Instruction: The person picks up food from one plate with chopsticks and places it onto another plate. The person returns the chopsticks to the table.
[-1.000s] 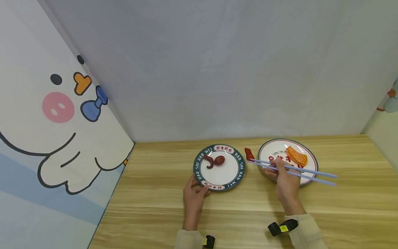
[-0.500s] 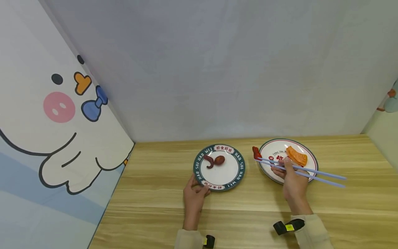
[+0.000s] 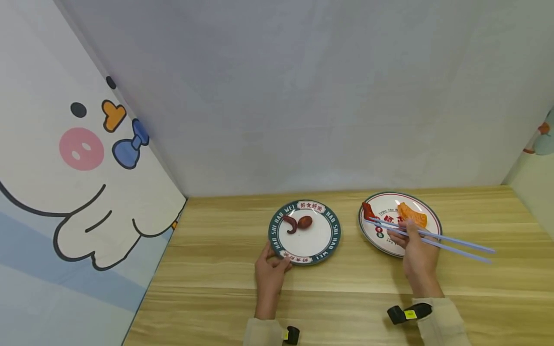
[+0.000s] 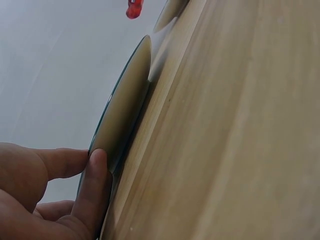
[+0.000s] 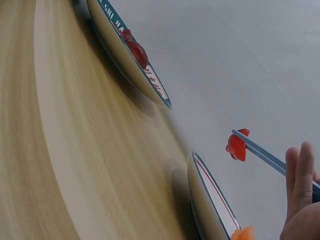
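My left hand (image 3: 270,269) pinches the near rim of a green-rimmed white plate (image 3: 311,242); thumb and fingers meet at its edge in the left wrist view. On that plate lie a curled dark red piece (image 3: 292,225) and an oval reddish-brown piece (image 3: 305,222). My right hand (image 3: 420,262) holds light blue chopsticks (image 3: 459,241). Their tips grip a glossy red food piece (image 5: 236,146), raised over the left edge of a second white plate (image 3: 389,247) with red print. An orange salmon-like slice (image 3: 413,215) lies on this second plate, partly behind the right hand.
Both plates stand on a wood-grain table (image 3: 329,307), with a strip of tabletop between them. A pale grey wall (image 3: 329,120) rises behind the table's back edge. To the left stands a panel (image 3: 86,206) with a cartoon print.
The right hand has moved rightward with the chopsticks and the red food piece, from the gap between the plates to over the right plate's left edge. My left hand has stayed still.
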Available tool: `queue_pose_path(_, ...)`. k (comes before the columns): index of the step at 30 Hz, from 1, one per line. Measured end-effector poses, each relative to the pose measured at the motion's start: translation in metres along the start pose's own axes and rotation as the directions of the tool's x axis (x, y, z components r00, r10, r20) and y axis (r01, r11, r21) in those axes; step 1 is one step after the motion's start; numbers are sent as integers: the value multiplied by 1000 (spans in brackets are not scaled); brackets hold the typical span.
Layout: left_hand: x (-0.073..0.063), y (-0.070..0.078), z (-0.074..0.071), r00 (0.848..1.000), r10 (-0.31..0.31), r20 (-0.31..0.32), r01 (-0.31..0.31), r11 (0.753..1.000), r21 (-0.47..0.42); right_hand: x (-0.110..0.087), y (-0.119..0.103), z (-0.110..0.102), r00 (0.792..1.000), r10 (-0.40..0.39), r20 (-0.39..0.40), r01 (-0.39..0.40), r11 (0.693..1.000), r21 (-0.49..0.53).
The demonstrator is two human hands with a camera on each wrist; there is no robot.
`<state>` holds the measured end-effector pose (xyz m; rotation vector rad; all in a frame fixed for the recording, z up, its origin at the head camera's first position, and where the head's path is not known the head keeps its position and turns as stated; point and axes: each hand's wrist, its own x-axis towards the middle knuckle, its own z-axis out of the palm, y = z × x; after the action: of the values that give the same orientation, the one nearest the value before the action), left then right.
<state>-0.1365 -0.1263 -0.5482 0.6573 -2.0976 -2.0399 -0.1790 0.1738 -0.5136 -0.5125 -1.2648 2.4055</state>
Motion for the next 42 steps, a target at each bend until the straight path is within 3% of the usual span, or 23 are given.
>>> queue_pose_path(11, -1, 2, 0, 1000, -6, -16, 6, 999, 34, 5, -3, -8, 999, 7, -33, -5, 999, 52)
queue_pose_path(25, 0, 0, 0, 1000, 11, -10, -11, 1000, -1, 15, -4, -19, 998, -15, -59, 22, 993, 112)
queue_pose_path(42, 1, 0, 1, 1000, -1, -7, 1, 1000, -15, 24, -7, -30, 992, 46, -117, -42, 998, 41)
